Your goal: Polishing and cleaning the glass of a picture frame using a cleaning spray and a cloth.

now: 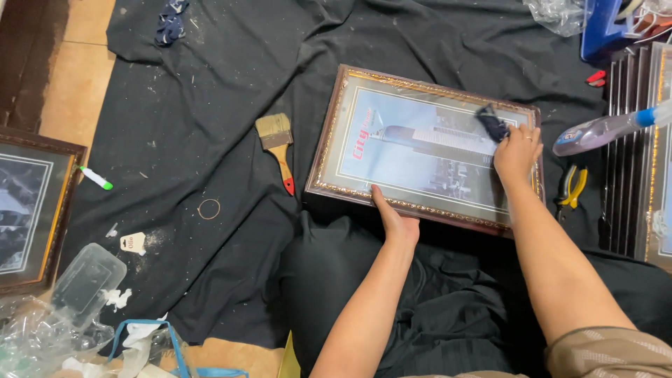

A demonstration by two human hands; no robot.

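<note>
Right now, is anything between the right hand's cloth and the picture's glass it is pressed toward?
Nothing visible. The right hand presses the dark cloth directly onto the framed picture near its upper right corner; the left hand grips the near edge, clear of it.

Even, soft overhead light — mild glare on the picture frame (pixel 423 148) glass, faint shadows beside it; edges slightly blurred.

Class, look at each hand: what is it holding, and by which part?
Left hand steadies the framed picture by its near edge; right hand has a dark cloth bunched in its grip.
</note>
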